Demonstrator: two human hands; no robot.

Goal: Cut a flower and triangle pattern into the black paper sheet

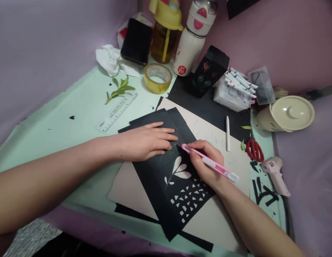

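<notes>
My left hand (148, 141) lies flat on a sheet of black paper (152, 178), its fingers stretched out and holding nothing. In my right hand (208, 160) is a pink and white craft knife (208, 161), tilted, its tip at the paper just right of my left fingertips. Thin light lines are drawn on the black sheet near the tip. Below them, cut-out leaf or petal shapes (180, 169) and several small triangles and squares show pale through the black. A large pale board (130, 184) lies under the black paper.
A clear ruler (114, 113), a leafy sprig (119, 89) and a tape roll (158, 79) lie at upper left. Bottles (191, 43), a black box (208, 71) and markers (239, 84) stand behind. A white pen (227, 134), red scissors (254, 150) and a glue gun (275, 175) are right.
</notes>
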